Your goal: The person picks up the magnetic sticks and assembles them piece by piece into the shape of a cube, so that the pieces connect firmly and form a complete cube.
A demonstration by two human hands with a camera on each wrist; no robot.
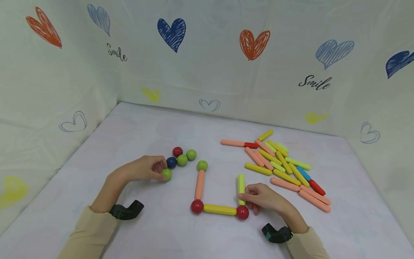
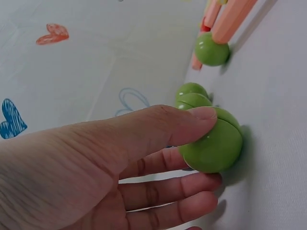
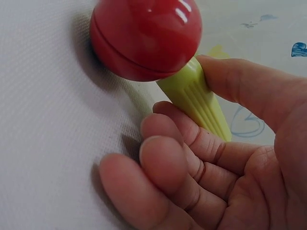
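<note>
My left hand [image 1: 150,168] pinches a green ball [image 2: 216,143] between thumb and fingers, low over the table beside a dark blue ball [image 1: 171,162]. On the right, my right hand [image 1: 263,196] holds a light green stick [image 3: 196,96] between thumb and forefinger. That stick's near end meets a red ball [image 1: 242,212]. A yellow stick [image 1: 220,209] joins this ball to another red ball [image 1: 197,206]. From there a salmon stick [image 1: 199,184] runs away from me to a green ball [image 1: 202,166], so the pieces form three sides of a square.
Behind the left hand lie a red ball [image 1: 177,151] and two green balls [image 1: 191,154]. Several loose sticks in yellow, salmon, red, blue and light green, such as a yellow stick [image 1: 258,169], spread over the right side of the white table [image 1: 155,233]. A cloth printed with hearts [image 1: 207,72] stands behind.
</note>
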